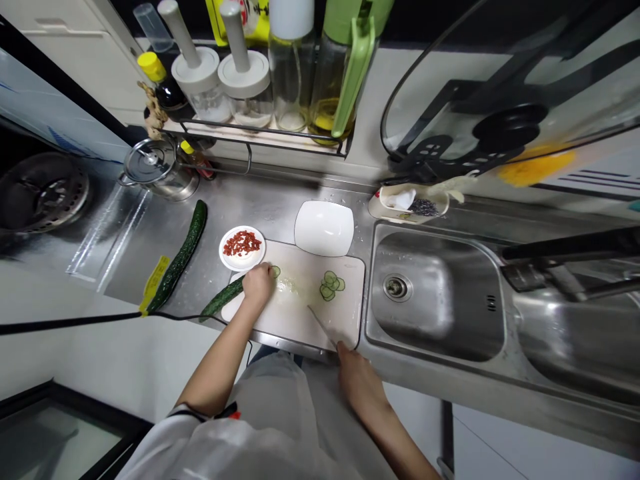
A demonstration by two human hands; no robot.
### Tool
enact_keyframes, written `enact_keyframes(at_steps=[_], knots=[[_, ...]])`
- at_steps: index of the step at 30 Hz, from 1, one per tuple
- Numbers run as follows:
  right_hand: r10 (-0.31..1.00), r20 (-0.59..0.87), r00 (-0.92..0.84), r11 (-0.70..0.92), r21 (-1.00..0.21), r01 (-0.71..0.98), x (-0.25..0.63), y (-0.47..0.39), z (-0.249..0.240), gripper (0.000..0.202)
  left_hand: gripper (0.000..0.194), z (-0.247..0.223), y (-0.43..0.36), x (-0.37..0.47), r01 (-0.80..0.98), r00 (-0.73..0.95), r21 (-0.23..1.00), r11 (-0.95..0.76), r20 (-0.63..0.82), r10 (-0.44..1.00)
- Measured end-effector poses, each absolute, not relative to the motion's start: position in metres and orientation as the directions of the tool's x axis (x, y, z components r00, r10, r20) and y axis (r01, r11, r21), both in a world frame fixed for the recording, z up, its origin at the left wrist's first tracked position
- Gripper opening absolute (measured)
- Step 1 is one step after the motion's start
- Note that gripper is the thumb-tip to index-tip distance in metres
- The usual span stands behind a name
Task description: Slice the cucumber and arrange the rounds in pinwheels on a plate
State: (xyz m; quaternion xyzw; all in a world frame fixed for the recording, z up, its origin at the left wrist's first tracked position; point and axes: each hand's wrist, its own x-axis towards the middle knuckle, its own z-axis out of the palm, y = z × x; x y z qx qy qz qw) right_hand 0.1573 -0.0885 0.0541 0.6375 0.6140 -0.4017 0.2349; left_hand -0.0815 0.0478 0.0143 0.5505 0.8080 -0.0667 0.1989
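A white cutting board (300, 320) lies on the steel counter. My left hand (259, 285) is closed around a dark green cucumber (223, 298) at the board's left side; its cut end shows just past my fingers. In my right hand (353, 367), at the board's lower right edge, is the handle of a knife (323, 327), its blade over the board and apart from the cucumber. Several thin cucumber slices (330, 285) lie overlapping on the right part of the board. Wet bits are scattered in the middle.
Behind the board are a white square dish (324, 229) and a small plate of red pieces (242, 248). A whole cucumber (183, 257) and a lidded pot (160, 170) are left. The sink (440, 293) is right. A dark cable (70, 324) crosses the lower left.
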Motion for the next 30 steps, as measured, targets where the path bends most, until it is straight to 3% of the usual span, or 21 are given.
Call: enact_keyframes(at_steps=[3, 6, 11, 13, 20, 25, 30], knots=[[0.585, -0.808, -0.069, -0.135, -0.181, 0.974, 0.157, -0.088, 0.055, 0.052, 0.028, 0.012, 0.047, -0.079, 0.923, -0.32, 0.096, 0.374, -0.352, 0.88], [0.587, -0.806, -0.07, -0.133, -0.181, 0.974, 0.157, -0.087, 0.057, 0.052, 0.028, 0.011, 0.045, -0.071, 0.932, -0.271, 0.163, 0.325, -0.286, 0.919], [0.589, -0.805, -0.069, -0.134, -0.181, 0.974, 0.156, -0.087, 0.057, 0.051, 0.022, 0.002, 0.041, -0.033, 0.918, 0.05, 0.391, 0.072, -0.293, 0.955], [0.592, -0.803, -0.066, -0.13, -0.176, 0.976, 0.155, -0.086, 0.057, 0.052, 0.02, -0.003, 0.04, -0.01, 0.904, 0.179, 0.428, -0.028, -0.319, 0.93], [0.607, -0.791, -0.081, -0.126, -0.197, 0.972, 0.153, -0.085, 0.06, 0.05, 0.02, -0.012, 0.043, 0.038, 0.902, 0.363, 0.373, -0.217, -0.386, 0.848], [0.61, -0.789, -0.077, -0.122, -0.19, 0.974, 0.154, -0.086, 0.058, 0.05, 0.019, -0.018, 0.046, 0.04, 0.909, 0.379, 0.335, -0.247, -0.423, 0.823], [0.611, -0.788, -0.08, -0.131, -0.199, 0.971, 0.157, -0.088, 0.054, 0.05, 0.021, -0.022, 0.048, 0.039, 0.898, 0.351, 0.399, -0.183, -0.402, 0.846]])
